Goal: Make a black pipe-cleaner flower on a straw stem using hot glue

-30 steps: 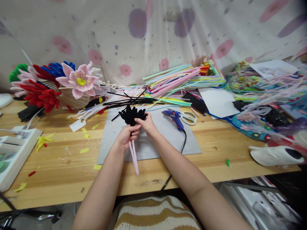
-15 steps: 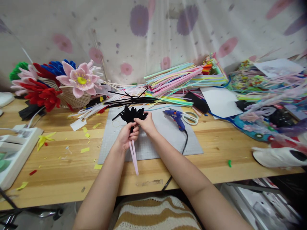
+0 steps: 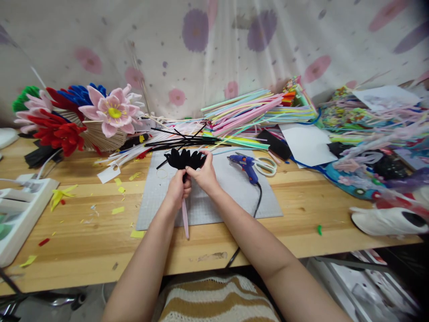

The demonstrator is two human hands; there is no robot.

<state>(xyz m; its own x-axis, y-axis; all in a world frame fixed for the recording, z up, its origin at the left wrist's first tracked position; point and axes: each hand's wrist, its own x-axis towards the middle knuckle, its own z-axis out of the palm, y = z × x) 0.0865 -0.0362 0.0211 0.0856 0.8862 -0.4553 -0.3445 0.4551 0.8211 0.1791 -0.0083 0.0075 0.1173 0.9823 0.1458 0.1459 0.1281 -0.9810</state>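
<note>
A black fuzzy flower (image 3: pixel 183 158), its petals fanned upward, is held between both hands above the grey cutting mat (image 3: pixel 234 201). My left hand (image 3: pixel 179 187) is wrapped round the flower's base. Below that fist hang pale pink pipe cleaners (image 3: pixel 185 219), forming the stem. My right hand (image 3: pixel 205 173) pinches the petals on the right side, thumb in front near the base. Its fingers are partly hidden behind the petals. Just past the flower lies a bundle of black pipe cleaners (image 3: pixel 184 142).
Right of the hands, a blue glue gun (image 3: pixel 246 166) and white-handled scissors (image 3: pixel 266 166) lie on the mat. Finished fuzzy flowers (image 3: pixel 112 112) stand at the back left. Coloured pipe cleaners (image 3: pixel 248 112) are heaped behind. A white power strip (image 3: pixel 27 214) sits at the left; yellow scraps lie nearby.
The black flower has turned slightly, its petals now more evenly fanned. The pink stem hangs more upright, its strands closer together. My right hand has shifted a little along the petals.
</note>
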